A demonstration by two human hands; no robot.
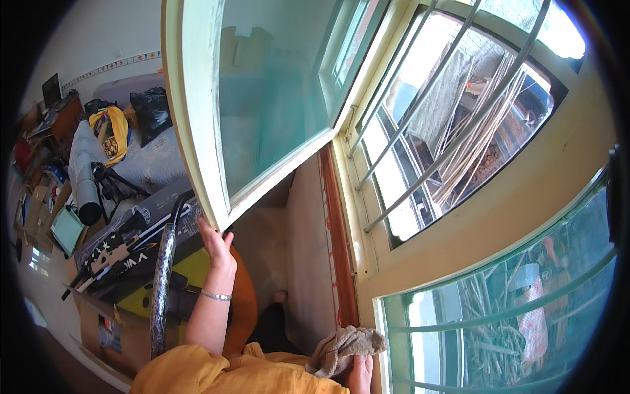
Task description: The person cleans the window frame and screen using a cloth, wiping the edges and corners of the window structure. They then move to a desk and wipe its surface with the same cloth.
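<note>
My left hand [216, 244] is raised against the lower corner of an open window sash [225, 216], its fingers touching the pale frame. Green-tinted glass [280, 123] fills that sash. A patterned bracelet [215, 295] circles my left wrist. At the bottom, my right hand [362, 372] is beside the edge of another glazed pane [492, 305]. A crumpled brown-grey cloth [347, 347] lies over and around the fingers of this hand, which hides part of its grip.
Metal bars [443, 162] cross the window opening on the right. A reddish-brown sill edge [339, 246] runs below. A foil-wrapped curved tube [161, 290], a cardboard box [123, 335], a tripod [115, 189] and long boxed gear [133, 246] stand to the left. A bed [152, 160] holds bags.
</note>
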